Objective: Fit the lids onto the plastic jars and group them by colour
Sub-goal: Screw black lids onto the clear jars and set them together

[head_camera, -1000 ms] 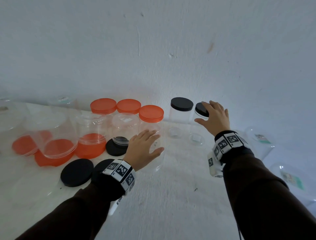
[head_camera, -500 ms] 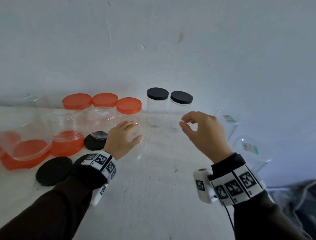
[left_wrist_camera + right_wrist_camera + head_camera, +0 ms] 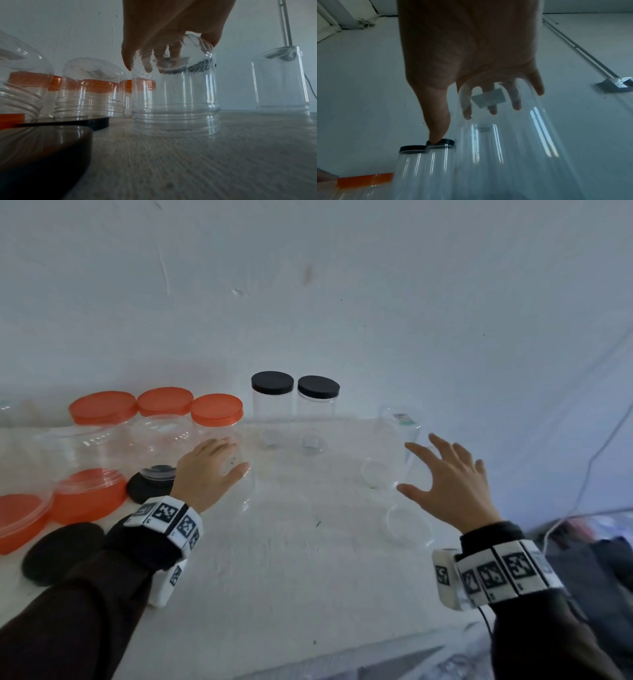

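The left hand (image 3: 205, 470) cups the base of an upturned clear jar (image 3: 175, 97) on the tabletop (image 3: 291, 559), just right of the orange-lidded jars (image 3: 215, 419) (two black-lidded jars (image 3: 294, 402) stand farther right). The right hand (image 3: 452, 484) hovers, fingers spread, at an unlidded jar (image 3: 390, 453) right of those.

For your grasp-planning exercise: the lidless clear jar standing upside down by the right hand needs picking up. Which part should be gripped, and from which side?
Probably best to grip the clear jar round its straight, smooth wall, coming from its right side, where the right hand is spread open beside it. It stands mouth down, so the threaded neck sits on the table and the closed base faces up; the mid-wall suits wrapping fingers.
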Demonstrator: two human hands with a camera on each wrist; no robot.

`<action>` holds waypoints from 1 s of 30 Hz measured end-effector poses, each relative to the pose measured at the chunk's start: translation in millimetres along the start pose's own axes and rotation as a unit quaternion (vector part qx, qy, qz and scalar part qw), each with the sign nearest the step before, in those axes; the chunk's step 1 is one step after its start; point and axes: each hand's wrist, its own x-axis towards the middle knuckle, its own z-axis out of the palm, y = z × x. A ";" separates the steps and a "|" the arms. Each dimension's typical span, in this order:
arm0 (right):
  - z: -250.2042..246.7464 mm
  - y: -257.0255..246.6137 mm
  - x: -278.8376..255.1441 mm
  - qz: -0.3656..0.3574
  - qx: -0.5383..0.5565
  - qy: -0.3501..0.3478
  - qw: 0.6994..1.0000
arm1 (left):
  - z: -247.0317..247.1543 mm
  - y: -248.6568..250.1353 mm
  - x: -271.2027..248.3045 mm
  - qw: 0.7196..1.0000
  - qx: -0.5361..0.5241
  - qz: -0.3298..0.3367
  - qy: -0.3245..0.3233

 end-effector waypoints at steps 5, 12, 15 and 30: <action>-7.3 -4.7 -2.8 -0.020 0.002 -0.023 1.000 | -0.8 -1.9 0.3 1.000 0.005 0.004 -0.009; -25.7 -27.5 -20.2 -0.098 0.092 0.016 0.991 | -7.4 0.5 -1.9 1.000 -0.029 -0.002 -0.001; -33.6 -39.0 -26.3 -0.130 0.138 0.044 0.981 | -18.1 0.9 -5.7 0.996 -0.063 0.015 0.057; 7.2 -119.2 -22.7 -0.213 0.376 0.073 0.899 | -94.8 -62.2 -95.0 0.989 -0.056 -0.070 -0.121</action>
